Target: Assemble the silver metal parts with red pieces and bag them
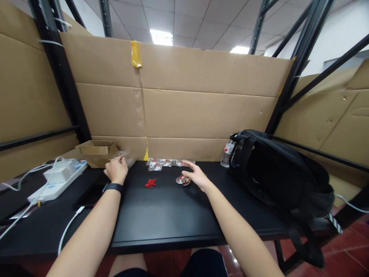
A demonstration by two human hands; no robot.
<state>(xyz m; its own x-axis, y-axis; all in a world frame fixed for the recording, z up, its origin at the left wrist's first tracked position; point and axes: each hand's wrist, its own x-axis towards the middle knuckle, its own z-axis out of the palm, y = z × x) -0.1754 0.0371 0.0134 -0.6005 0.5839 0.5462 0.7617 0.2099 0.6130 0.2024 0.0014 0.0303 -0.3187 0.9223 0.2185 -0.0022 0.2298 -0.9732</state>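
Observation:
My left hand (116,170), with a dark watch on its wrist, is closed at the fingertips on a clear plastic bag (129,158) at the back left of the table. Its fingers partly hide the bag. My right hand (196,176) reaches over small round metal discs (181,180) with red parts. Its fingers are apart, the lower ones close to the discs; whether they touch is unclear. Between the hands lies a small heap of red cords (150,183). Several clear packets (155,165) with metal and red pieces inside lie in a row along the back.
A cardboard box (96,154) stands behind my left hand. White power strip (59,182) and cables lie left, beside a dark flat device (90,194). At right are a water bottle (227,154) and a black backpack (282,173). A cardboard wall (184,104) closes the back.

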